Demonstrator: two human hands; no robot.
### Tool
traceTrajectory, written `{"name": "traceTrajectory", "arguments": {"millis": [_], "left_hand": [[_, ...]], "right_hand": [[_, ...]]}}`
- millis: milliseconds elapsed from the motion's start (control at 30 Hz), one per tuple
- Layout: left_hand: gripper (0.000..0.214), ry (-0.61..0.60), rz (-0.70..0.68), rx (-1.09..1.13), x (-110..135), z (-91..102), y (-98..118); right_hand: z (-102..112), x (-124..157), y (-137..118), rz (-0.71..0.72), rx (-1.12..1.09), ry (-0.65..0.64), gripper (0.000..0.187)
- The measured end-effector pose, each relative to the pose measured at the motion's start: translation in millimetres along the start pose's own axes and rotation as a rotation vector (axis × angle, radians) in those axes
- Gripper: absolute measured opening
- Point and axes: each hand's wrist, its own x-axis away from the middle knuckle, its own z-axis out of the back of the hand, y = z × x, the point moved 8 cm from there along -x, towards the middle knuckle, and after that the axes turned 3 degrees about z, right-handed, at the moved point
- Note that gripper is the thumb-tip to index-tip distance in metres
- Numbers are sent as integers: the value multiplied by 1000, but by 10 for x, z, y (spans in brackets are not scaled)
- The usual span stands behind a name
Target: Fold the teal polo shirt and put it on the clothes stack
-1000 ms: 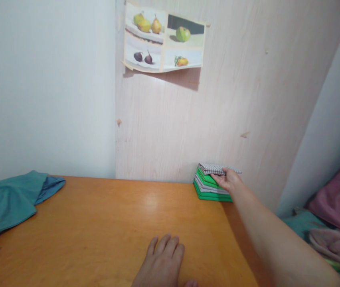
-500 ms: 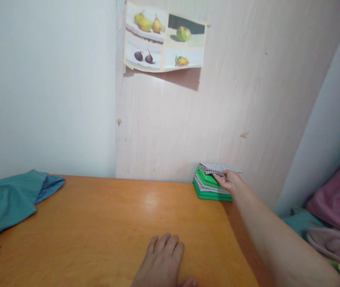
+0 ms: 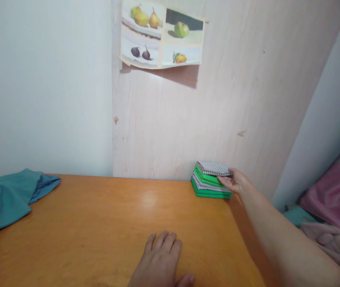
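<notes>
A stack of folded cloths stands at the far right of the table, against the wall. Green and grey layers alternate below, and a grey-and-white striped folded cloth lies flat on top. At the right edge of this striped cloth is my right hand, the thumb near its upper side and the fingers against the layers just under it. My left hand rests palm down on the wooden table, fingers stretched out and holding nothing.
Teal and blue cloth lies loosely along the table's left side. A fruit print hangs on the wall behind. Beyond the right table edge are a pink covering and a mauve cloth.
My right hand has shifted slightly right along the stack. The striped cloth's right corner, which stuck out past the hand, now lies in line with the stack. My left hand stays on the table.
</notes>
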Motion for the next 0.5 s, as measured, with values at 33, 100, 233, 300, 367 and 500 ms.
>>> {"name": "traceTrajectory", "arguments": {"millis": [33,100,233,300,367,500], "left_hand": [[70,8,-6,-4,4,-2,0],[70,28,-17,-8,10,2,4],[69,23,-10,-16,8,6,14],[70,13,-7,-14,6,9,20],[70,13,-7,-13,8,14,21],[70,22,-20,-29,21,8,23]], "right_hand": [[48,-5,-27,2,13,24,12],[121,-23,-72,7,38,62,16],[195,-80,-120,16,109,110,9],[212,-105,-131,30,149,126,4],[228,-116,-147,66,185,143,7],[290,-96,-161,150,244,193,8]]}}
